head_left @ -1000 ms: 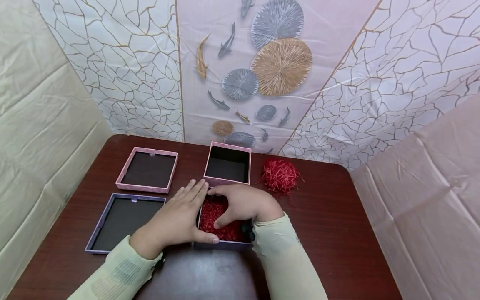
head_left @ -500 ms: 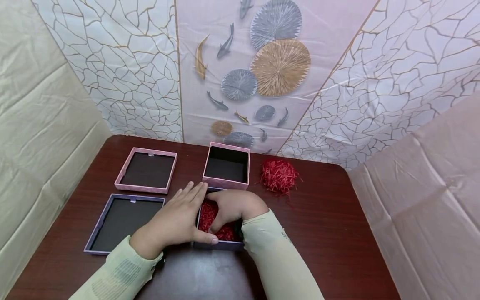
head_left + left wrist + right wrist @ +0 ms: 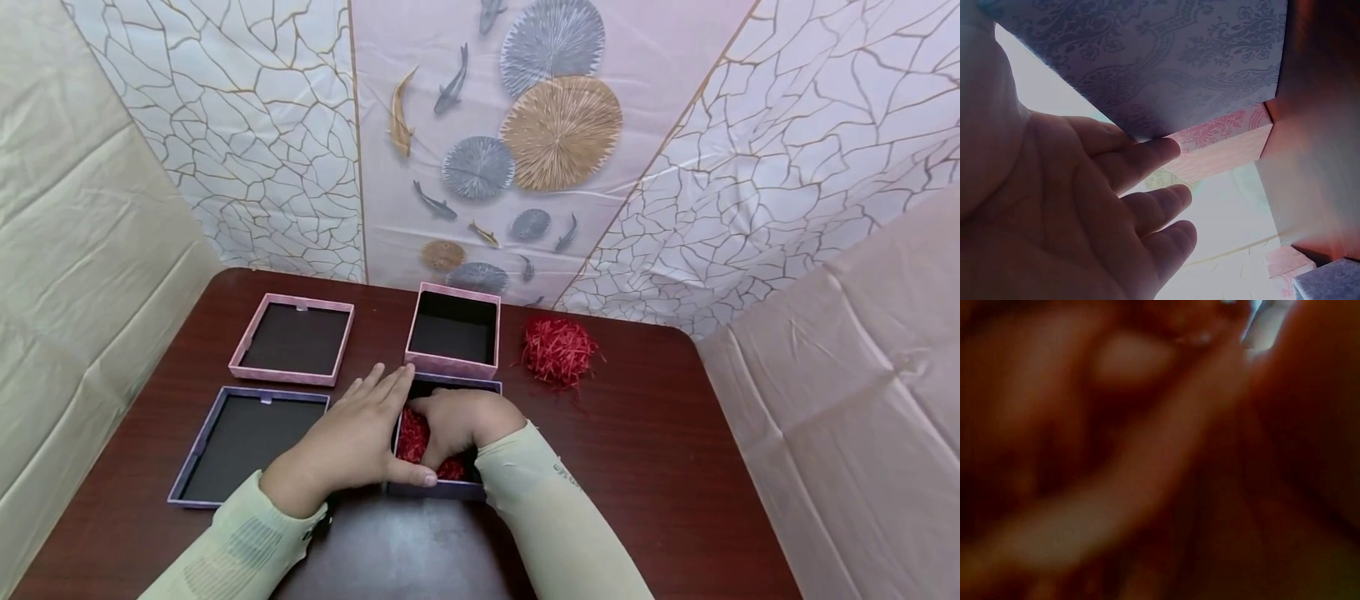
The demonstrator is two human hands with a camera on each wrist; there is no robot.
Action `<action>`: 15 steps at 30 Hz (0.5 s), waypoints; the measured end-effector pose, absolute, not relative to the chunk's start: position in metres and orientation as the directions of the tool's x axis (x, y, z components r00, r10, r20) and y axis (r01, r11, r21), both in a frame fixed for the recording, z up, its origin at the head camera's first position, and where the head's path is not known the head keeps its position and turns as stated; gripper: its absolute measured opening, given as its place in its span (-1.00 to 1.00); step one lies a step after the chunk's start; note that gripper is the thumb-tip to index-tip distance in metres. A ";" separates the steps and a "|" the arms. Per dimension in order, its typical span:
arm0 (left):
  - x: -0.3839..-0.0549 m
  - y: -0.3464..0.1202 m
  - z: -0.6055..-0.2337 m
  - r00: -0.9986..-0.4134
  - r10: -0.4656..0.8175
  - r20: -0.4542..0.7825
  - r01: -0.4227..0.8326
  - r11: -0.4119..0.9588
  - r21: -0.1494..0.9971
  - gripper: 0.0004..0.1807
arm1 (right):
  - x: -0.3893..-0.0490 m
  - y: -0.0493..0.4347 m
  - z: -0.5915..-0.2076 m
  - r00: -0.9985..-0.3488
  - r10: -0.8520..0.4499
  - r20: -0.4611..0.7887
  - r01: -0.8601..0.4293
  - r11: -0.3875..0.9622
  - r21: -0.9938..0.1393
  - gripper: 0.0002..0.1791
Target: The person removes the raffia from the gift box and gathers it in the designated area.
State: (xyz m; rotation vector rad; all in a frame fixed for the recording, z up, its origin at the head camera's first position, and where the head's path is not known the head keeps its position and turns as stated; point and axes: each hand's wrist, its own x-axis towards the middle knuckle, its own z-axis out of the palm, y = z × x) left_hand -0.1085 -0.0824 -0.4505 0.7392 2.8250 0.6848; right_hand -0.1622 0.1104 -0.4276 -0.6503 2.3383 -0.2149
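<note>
A purple patterned box [image 3: 438,489] with a dark inside stands before me, holding red shredded paper [image 3: 412,437]. Along its left wall lies my left hand [image 3: 352,437], fingers straight, thumb at the near edge. The left wrist view shows those fingertips [image 3: 1169,149] at the lower edge of the box's printed wall. My right hand [image 3: 463,423] reaches down inside the box, thumb and forefinger curved around the shreds, the other fingers hidden. Bare dark bottom shows beside the right wrist. The right wrist view is dim and blurred, filled with reddish shapes.
Behind the purple box stands a pink box [image 3: 452,366] with a black interior. A pink lid [image 3: 292,337] and a purple lid [image 3: 251,450] lie inside-up on the left. A loose heap of red shredded paper [image 3: 558,350] sits at the back right of the table [image 3: 660,450].
My right hand has moved left and deeper into the purple box, drawing in the shreds; more of the box's far rim now shows. The left hand has stayed in place.
</note>
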 end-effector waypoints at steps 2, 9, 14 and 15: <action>-0.109 -0.082 -0.451 -0.870 0.493 -0.024 0.428 0.777 0.462 0.70 | -0.162 0.110 -0.428 -0.634 -0.506 -0.585 -0.395 0.862 -0.317 0.24; -0.109 -0.082 -0.450 -0.873 0.487 -0.033 0.421 0.786 0.453 0.70 | -0.166 0.113 -0.433 -0.584 -0.535 -0.611 -0.382 0.845 -0.375 0.27; -0.109 -0.081 -0.449 -0.872 0.490 -0.027 0.432 0.794 0.428 0.69 | -0.170 0.116 -0.435 -0.526 -0.585 -0.617 -0.418 0.810 -0.412 0.14; -0.109 -0.081 -0.449 -0.871 0.490 -0.026 0.434 0.795 0.423 0.69 | -0.171 0.116 -0.436 -0.510 -0.600 -0.617 -0.435 0.798 -0.417 0.07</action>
